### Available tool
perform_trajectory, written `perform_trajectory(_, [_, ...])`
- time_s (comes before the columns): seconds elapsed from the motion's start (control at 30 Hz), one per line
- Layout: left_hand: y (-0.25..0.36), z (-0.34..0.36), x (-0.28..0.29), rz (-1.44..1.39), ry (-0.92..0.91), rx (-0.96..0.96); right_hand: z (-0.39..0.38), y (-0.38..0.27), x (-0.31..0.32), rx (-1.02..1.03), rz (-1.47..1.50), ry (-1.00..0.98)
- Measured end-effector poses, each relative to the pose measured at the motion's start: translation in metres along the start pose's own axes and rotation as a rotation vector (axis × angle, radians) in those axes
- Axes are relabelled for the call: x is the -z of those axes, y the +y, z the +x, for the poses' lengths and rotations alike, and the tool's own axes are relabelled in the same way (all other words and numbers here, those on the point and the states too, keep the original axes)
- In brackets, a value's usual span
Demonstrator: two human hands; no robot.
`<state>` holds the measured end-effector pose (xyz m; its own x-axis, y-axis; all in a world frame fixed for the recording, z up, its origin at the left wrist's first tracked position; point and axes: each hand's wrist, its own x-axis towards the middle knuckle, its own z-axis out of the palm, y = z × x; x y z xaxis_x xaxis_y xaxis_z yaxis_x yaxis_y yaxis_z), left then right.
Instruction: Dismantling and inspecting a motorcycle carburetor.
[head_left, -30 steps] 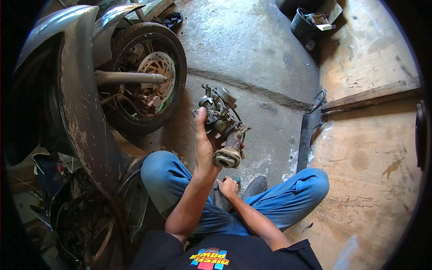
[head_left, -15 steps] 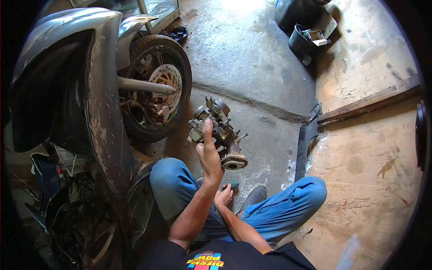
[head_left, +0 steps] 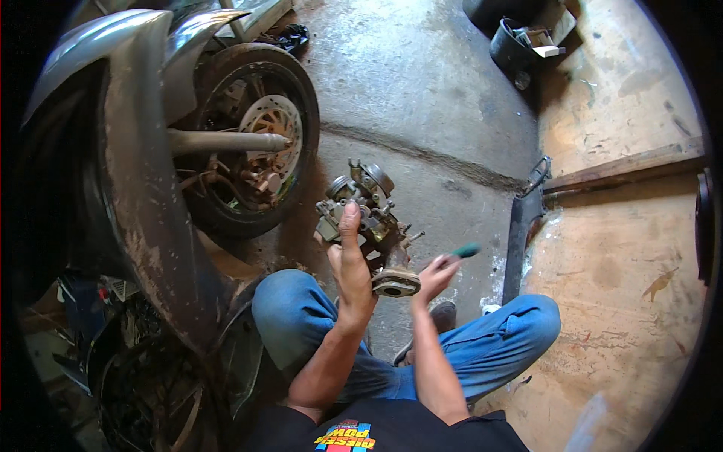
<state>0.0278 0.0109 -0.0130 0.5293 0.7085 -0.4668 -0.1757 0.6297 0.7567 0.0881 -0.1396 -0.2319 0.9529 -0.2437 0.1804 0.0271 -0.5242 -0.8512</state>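
Observation:
My left hand (head_left: 346, 271) grips a grimy metal carburetor (head_left: 373, 214) with a flanged pipe (head_left: 395, 282) at its lower end, and holds it upright above my crossed legs. Its thumb lies over the front of the carburetor. Just right of the flange, my right hand (head_left: 435, 273) is closed on a green-handled tool (head_left: 465, 250); motion blurs it, so the tool's working end cannot be made out. Both of my jeans-clad knees show below, with a shoe between them.
A scooter front with wheel (head_left: 256, 173) and scuffed grey bodywork (head_left: 132, 181) stands at left, jumbled parts below it. At right are stained wooden panels (head_left: 602, 271) and a dark metal piece (head_left: 517, 233). A black bucket (head_left: 512, 53) holding cardboard sits at top right on the concrete floor (head_left: 399, 68).
My right hand has risen from between my legs and moved forward and right with the green-handled tool. The carburetor in my left hand has tilted and shifted a little lower in the picture.

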Motion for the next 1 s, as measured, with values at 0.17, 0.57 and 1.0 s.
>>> perform_trajectory(0.17, [-0.011,0.011,-0.003,-0.039,-0.039,-0.003,0.13,-0.199,0.107,0.229,0.605,-0.089])
perform_trajectory(0.57, [-0.037,0.021,-0.014,0.06,-0.078,-0.161,0.135,-0.235,0.187,1.035,-0.277,-0.926])
perform_trajectory(1.0, [-0.035,0.017,-0.018,0.096,-0.114,-0.17,0.117,-0.26,0.196,1.452,-0.22,-1.052])
